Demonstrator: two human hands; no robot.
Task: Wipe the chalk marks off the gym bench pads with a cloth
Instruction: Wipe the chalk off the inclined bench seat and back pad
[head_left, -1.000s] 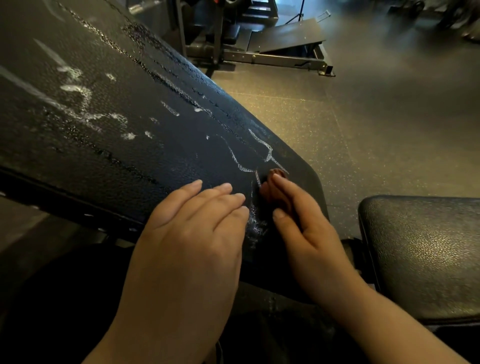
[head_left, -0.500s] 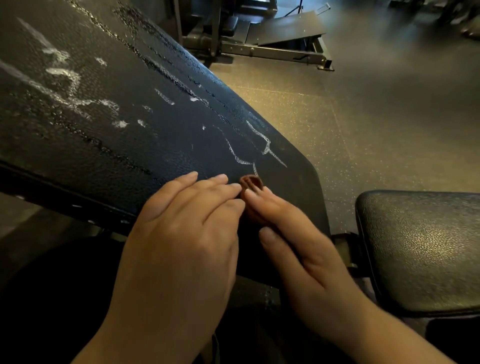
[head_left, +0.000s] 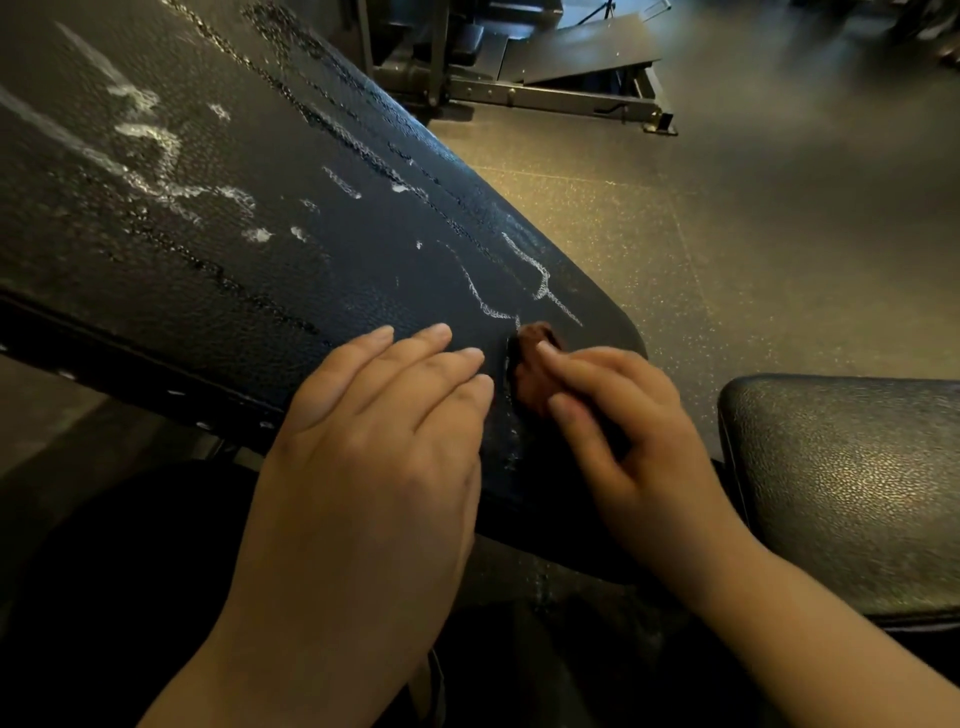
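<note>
Cloth (head_left: 525, 371) shifted right, bunched under right fingers (head_left: 589, 366), left hand (head_left: 374, 457) flat alongside.

Speckled rubber floor (head_left: 727, 249) lies in seamed tiles. At its far side stands a steel machine (head_left: 524, 96) with a sloped footplate (head_left: 587, 47). Right of the machine, soft light glares off the floor.

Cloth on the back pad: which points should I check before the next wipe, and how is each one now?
1. Right hand grips cloth: ok.
2. Cloth touching back pad: ok.
3. Left hand flat on the pad, beside the cloth and out of its way: ok.
4. Chalk line just ahead of the cloth wiped off: not ok.
5. Smears higher on the pad wiped off: not ok.
6. Seat pad free of chalk: cannot tell, partly out of view.
</note>
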